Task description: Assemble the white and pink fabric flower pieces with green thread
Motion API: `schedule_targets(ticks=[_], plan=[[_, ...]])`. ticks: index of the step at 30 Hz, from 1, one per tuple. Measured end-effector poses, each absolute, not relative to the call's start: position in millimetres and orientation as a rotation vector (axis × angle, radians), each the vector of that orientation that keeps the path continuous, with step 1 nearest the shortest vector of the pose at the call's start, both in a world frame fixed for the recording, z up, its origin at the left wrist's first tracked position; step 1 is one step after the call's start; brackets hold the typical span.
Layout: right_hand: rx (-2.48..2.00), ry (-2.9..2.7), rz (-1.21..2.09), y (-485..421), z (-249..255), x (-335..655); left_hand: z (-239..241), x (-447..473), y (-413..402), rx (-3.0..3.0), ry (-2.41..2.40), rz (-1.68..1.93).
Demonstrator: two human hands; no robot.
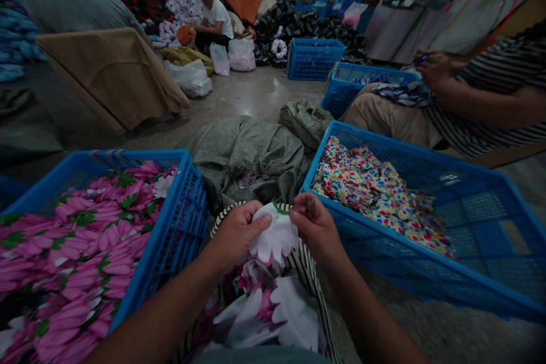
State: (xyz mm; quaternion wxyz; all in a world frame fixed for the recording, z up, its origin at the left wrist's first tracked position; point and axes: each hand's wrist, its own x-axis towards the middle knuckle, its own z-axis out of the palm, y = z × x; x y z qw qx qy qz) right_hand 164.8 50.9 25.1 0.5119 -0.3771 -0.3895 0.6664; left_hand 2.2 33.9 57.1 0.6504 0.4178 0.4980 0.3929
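Between my two hands is a white fabric flower piece [273, 239] with scalloped pink-edged petals and a green strip along its top. My left hand [243, 230] pinches its left side, thumb lying over the white face. At the upper right corner, by the green edge, my right hand [314, 224] has its fingers closed on the same piece. Whether a small tool is also in those fingers is too dark to make out. Below, on my lap, lie more white and pink petal pieces [294, 307] over black-and-white striped cloth [313, 273].
At left stands a blue crate [185, 182] heaped with pink-and-green flower pieces [111, 210]. Another blue crate [478, 182] at right holds colourful printed pieces [371, 187]. Grey-green sacks [251, 153] lie ahead. A person in a striped shirt [503, 79] sits at right; others sit farther back.
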Motion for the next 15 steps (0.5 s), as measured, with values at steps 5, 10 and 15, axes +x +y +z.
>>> schedule_targets(ticks=[5, 10, 15], plan=[[-0.943, -0.841, 1.58, 52.4, 18.6, 169.1, 52.0, 9.3, 30.7, 0.554, 1.006, 1.064], [-0.973, -0.889, 1.62, 48.6, 16.3, 161.6, 56.2, 9.7, 30.8, 0.547, 0.953, 1.036], [-0.985, -1.011, 1.619, 51.4, 21.1, 157.1, 54.4, 7.6, 27.2, 0.646, 0.924, 0.851]])
